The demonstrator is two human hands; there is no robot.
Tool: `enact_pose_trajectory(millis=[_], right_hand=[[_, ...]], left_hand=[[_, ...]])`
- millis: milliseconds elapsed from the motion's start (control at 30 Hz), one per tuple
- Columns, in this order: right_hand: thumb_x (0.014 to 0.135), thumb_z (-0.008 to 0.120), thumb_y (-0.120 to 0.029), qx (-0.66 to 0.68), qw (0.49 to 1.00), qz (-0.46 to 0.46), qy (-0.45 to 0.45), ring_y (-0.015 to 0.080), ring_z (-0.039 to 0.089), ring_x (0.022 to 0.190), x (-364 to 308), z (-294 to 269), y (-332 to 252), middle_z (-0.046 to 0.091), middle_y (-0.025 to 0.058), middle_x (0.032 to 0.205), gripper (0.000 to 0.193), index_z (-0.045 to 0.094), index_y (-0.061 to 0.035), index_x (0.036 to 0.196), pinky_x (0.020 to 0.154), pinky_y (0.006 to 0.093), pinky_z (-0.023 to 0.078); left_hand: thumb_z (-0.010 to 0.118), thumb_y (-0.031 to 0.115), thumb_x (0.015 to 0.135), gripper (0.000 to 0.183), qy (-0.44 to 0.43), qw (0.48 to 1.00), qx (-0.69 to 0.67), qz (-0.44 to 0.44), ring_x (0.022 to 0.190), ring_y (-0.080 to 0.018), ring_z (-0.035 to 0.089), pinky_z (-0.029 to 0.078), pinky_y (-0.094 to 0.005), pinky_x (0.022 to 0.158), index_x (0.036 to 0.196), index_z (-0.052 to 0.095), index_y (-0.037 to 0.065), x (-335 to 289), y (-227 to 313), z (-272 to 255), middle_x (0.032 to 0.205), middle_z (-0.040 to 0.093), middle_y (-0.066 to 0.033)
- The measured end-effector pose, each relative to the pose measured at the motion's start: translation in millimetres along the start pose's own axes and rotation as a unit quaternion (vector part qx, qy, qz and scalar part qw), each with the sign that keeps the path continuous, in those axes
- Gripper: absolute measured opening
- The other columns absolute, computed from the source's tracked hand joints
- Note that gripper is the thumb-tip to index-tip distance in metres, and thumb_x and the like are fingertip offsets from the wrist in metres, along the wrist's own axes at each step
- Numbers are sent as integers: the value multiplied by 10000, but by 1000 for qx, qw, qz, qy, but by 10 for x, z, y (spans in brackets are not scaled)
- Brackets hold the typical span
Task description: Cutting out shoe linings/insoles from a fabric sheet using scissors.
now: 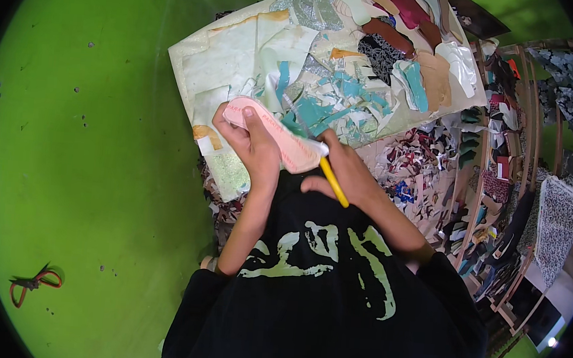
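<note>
My left hand point(256, 151) grips a pale pink shoe insole point(277, 140) with red print, its thumb pressed on the upper face. In my right hand point(349, 169) is a knife point(335, 181) with a yellow handle; what looks like a thin blade runs up along the insole's far edge. My right fingers are close to the insole's narrower end. Behind the insole, teal scraps point(319, 111) lie scattered on a pale work board point(198, 61). Part of the blade is hard to make out.
White sheets point(256, 49) lie at the board's left, and cut shoe-shaped pieces point(435, 80) at its right. Scraps point(409, 162) cover the floor right of the board, beside wooden racks point(480, 194). A green wall point(99, 164) rises on the left, with a red-handled tool point(36, 280) against it.
</note>
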State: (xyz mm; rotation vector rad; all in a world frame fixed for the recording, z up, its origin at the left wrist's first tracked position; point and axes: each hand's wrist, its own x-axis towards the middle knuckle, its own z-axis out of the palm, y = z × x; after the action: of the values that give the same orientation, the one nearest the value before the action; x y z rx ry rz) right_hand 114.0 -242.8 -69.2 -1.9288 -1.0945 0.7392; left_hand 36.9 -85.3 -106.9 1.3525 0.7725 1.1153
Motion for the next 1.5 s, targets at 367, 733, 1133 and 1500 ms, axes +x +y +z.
enact_pose_trajectory(millis=[367, 733, 1133, 1500], right_hand=[[773, 760, -315, -229, 961, 152, 35, 470, 554, 1112, 782, 141, 2069, 557, 264, 1177, 632, 447, -34, 1245, 924, 503, 495], [825, 781, -358, 430, 871, 235, -40, 231, 631, 1064, 1018, -301, 1821, 651, 163, 1147, 636, 529, -55, 1325, 887, 366, 533], [935, 658, -158, 371, 907, 145, -141, 121, 611, 989, 1057, -442, 2490, 665, 43, 1112, 339, 596, -11, 1234, 905, 292, 468], [887, 678, -427, -181, 979, 77, -48, 400, 639, 924, 967, -524, 2521, 618, 189, 1038, 487, 563, -22, 1134, 829, 451, 517]], left_hand=[[568, 48, 956, 412, 43, 908, -210, -361, 1097, -303, 635, 550, -472, 966, 1304, 346, 58, 241, -980, 127, 1211, 568, -164], [615, 41, 918, 279, -7, 820, -324, -471, 1068, -269, 663, 560, -420, 952, 1190, 554, 23, 39, -1424, 735, 1133, 669, -147], [518, 301, 1029, 353, -143, 862, -107, -474, 1118, -196, 599, 485, -374, 929, 1289, 546, 63, -61, -1547, 1137, 1232, 626, -84], [545, 271, 1016, 288, -8, 886, -149, -439, 1028, -172, 616, 551, -378, 825, 1232, 565, 82, 205, -1179, 773, 1131, 636, -34]])
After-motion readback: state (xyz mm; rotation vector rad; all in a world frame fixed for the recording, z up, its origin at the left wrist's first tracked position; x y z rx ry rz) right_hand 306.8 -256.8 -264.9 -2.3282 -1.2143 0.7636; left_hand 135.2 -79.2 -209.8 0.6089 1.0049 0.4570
